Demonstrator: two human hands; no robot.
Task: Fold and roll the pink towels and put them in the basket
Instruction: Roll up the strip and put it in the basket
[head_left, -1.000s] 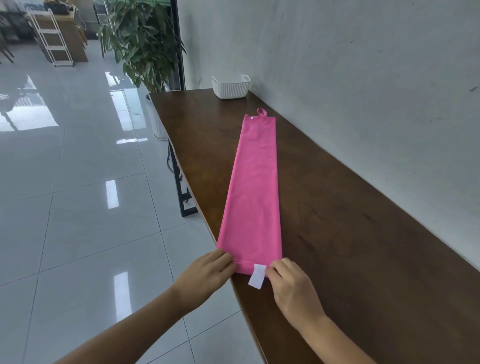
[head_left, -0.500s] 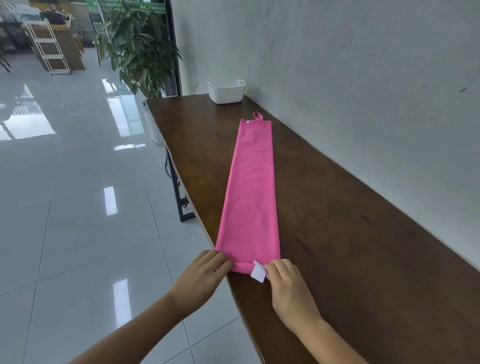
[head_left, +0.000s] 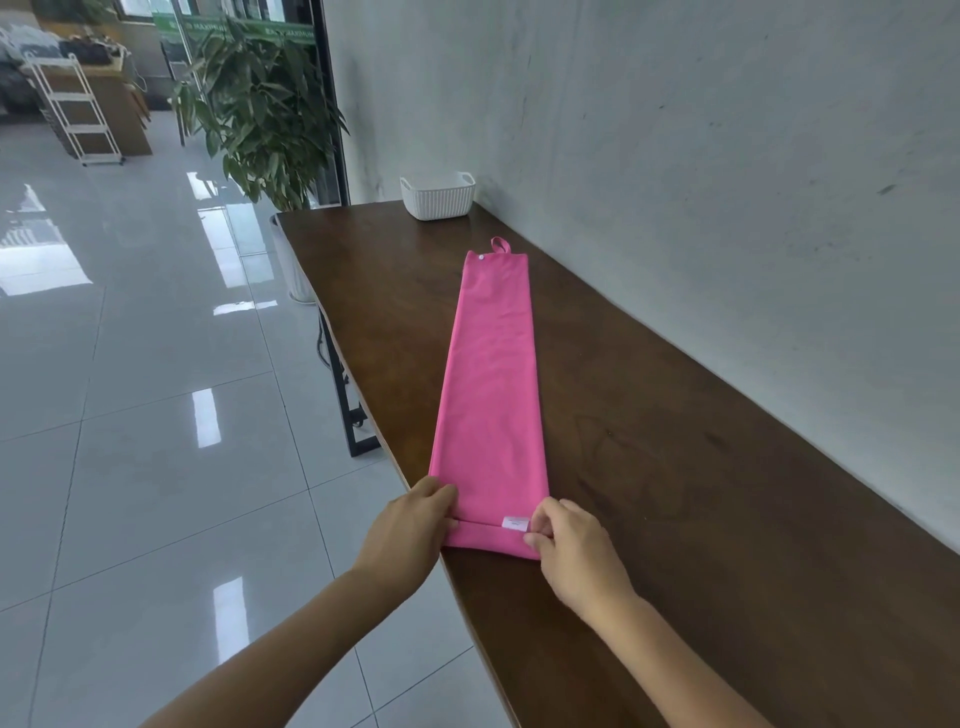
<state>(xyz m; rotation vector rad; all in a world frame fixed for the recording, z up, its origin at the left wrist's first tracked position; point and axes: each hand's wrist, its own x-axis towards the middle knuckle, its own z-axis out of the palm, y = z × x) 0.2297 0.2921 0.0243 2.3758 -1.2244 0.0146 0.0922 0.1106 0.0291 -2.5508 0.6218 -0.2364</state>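
Rolling near end of long folded pink cloth towel at dark wooden table's front edge.
Left hand and right hand pinch the turned-over end's two corners; white ribbed plastic basket at far edge.

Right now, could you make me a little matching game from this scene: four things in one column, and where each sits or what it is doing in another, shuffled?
Things:
1. pink towel
2. white basket
3. white label
4. potted plant

Places or states:
A. on the floor past the table's far end
B. at the table's far end, by the wall
C. lying in a long strip, near end turned over
D. on the turned-over end, beside the right hand

Pairs: 1-C, 2-B, 3-D, 4-A
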